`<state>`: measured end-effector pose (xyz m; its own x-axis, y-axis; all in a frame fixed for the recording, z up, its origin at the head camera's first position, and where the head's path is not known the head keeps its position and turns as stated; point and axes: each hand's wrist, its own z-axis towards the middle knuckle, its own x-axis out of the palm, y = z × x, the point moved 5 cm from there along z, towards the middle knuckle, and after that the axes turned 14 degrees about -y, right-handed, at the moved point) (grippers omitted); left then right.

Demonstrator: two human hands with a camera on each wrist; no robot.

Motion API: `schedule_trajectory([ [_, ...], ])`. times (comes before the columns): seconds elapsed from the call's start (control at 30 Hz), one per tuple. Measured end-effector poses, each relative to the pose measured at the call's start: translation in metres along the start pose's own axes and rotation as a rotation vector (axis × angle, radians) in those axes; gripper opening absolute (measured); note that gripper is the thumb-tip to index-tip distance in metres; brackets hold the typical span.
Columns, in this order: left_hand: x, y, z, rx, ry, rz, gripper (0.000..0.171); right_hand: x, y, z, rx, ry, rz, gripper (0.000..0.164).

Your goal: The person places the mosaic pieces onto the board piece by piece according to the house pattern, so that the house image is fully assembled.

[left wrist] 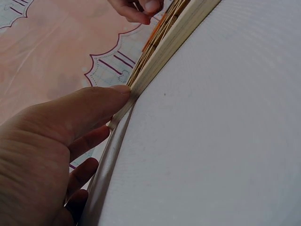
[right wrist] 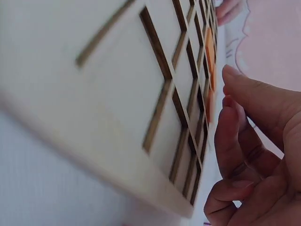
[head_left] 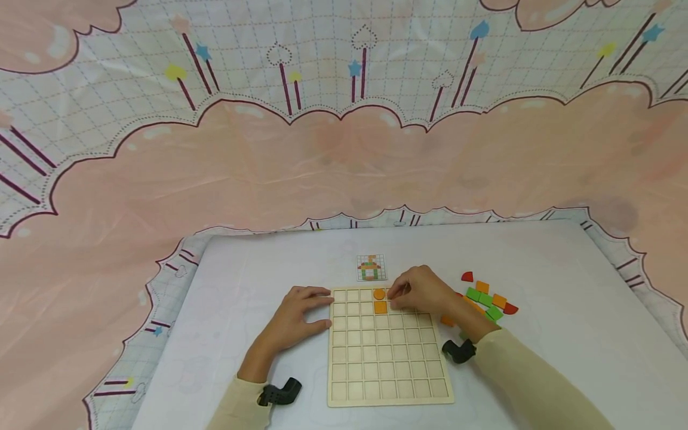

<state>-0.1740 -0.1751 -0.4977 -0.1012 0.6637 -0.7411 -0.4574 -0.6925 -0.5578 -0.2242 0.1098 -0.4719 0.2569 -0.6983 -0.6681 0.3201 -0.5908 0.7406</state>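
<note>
A square-gridded wooden board point(head_left: 377, 356) is laid flat on the white worktop point(head_left: 258, 275), well in from its back edge and between its left and right edges. An orange disc point(head_left: 379, 294) is seated in the middle cell of the board's far row, and an orange square point(head_left: 380, 307) is set in the cell just in front of it. The other cells in plain view are bare wood.

The board's left edge is touched near its far corner by the left hand point(head_left: 295, 319), whose thumb and fingers are spread apart and loosely bent; nothing is gripped by it. The right hand point(head_left: 421, 289) is held over the far right part of the board, just beside the orange pieces. Its fingers are bent in towards the thumb, the tips close together; whether anything small is pinched there cannot be told.

A small printed card point(head_left: 371, 267) is placed between the board's far edge and the back edge of the worktop. Off towards the right edge, loose blocks point(head_left: 485, 300) in red, orange and green are scattered, some of them hidden by the right forearm point(head_left: 470, 316). Black wrist mounts point(head_left: 459, 351) are worn beside beige sleeves point(head_left: 543, 370). Behind the worktop, a pink and white patterned cloth point(head_left: 344, 167) is hung.
</note>
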Motion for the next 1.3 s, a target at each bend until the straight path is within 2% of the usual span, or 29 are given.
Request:
schedule_trajectory([
  [0.4, 0.0, 0.001, 0.001, 0.015, -0.001, 0.016, 0.046, -0.034, -0.014, -0.008, -0.019, -0.04, -0.072, 0.011],
  [0.7, 0.0, 0.001, 0.001, 0.005, 0.009, 0.023, 0.046, -0.058, -0.032, -0.018, 0.101, -0.073, -0.11, 0.011],
  [1.3, 0.002, 0.004, 0.0, -0.013, 0.013, 0.021, 0.046, -0.11, -0.067, -0.041, 0.166, -0.144, -0.252, 0.02],
])
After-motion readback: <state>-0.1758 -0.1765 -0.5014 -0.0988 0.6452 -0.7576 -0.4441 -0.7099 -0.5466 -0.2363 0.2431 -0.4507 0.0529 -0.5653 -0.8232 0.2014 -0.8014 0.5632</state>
